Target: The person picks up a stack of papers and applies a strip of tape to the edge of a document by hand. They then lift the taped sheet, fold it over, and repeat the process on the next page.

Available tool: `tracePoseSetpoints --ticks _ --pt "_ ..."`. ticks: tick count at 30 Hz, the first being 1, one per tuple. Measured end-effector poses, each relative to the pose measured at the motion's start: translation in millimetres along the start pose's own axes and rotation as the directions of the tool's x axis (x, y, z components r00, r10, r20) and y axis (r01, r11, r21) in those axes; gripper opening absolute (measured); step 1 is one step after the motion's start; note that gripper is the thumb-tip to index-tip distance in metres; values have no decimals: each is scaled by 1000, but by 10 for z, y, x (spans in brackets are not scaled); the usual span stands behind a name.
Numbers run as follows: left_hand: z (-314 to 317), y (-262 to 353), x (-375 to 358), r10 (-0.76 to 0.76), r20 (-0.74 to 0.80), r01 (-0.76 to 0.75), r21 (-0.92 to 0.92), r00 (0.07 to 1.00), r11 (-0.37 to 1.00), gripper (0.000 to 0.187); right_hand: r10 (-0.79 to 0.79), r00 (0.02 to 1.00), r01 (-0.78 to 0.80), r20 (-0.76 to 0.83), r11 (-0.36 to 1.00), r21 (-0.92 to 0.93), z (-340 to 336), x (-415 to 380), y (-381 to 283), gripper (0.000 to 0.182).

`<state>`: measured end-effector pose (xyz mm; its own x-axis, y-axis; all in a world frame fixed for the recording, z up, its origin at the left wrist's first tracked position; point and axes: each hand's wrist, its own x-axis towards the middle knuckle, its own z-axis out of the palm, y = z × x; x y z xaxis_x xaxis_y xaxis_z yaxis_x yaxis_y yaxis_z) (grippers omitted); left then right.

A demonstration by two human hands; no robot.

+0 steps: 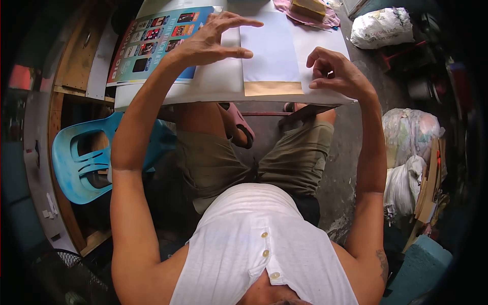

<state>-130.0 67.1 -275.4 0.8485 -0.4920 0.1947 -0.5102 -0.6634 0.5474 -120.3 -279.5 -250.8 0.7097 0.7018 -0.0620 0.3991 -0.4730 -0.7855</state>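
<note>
A white sheet of paper lies on the white tabletop in front of me, with a brown paper strip showing along its near edge. My left hand is over the sheet's left side, thumb and fingers spread wide and holding nothing. To the right of the sheet is my right hand, its fingers loosely curled and a gap between thumb and forefinger. Nothing shows in it. Under my left forearm lies a colourful printed poster, partly covered by the arm.
A yellowish block rests on a pink cloth at the table's far right. A blue plastic chair stands at left beside wooden shelving. On the right floor are a white sack and a filled clear plastic bag.
</note>
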Motion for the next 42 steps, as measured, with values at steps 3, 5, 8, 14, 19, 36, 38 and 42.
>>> tracePoseSetpoints --ticks 3,5,8,14,19,36,38,42 --pt "107 -223 342 9 -83 0 110 997 994 72 54 964 -37 -261 997 67 111 -234 53 26" --pt "240 -305 498 -41 -92 56 167 995 984 74 126 896 -31 -426 975 222 362 -402 -15 24" --pt "312 -226 554 -50 -147 93 304 988 948 74 341 774 5 -533 840 543 825 -671 -260 25" --pt "242 519 33 -239 -213 316 499 947 807 70 523 663 172 -536 590 789 1577 -868 -332 67" --pt "292 1063 -255 -269 -248 366 613 930 700 65 565 543 282 -622 575 768 1355 -780 -213 66" --pt "17 1113 1016 359 -56 -347 -431 932 833 30 86 460 251 -884 942 223 837 -573 -609 56" --pt "-163 1108 898 272 -135 -304 -479 953 823 31 -9 513 252 -858 957 141 694 -477 -594 55" --pt "-526 998 821 214 -251 -304 -410 944 860 35 -180 519 313 -836 950 -10 267 -165 -695 48"
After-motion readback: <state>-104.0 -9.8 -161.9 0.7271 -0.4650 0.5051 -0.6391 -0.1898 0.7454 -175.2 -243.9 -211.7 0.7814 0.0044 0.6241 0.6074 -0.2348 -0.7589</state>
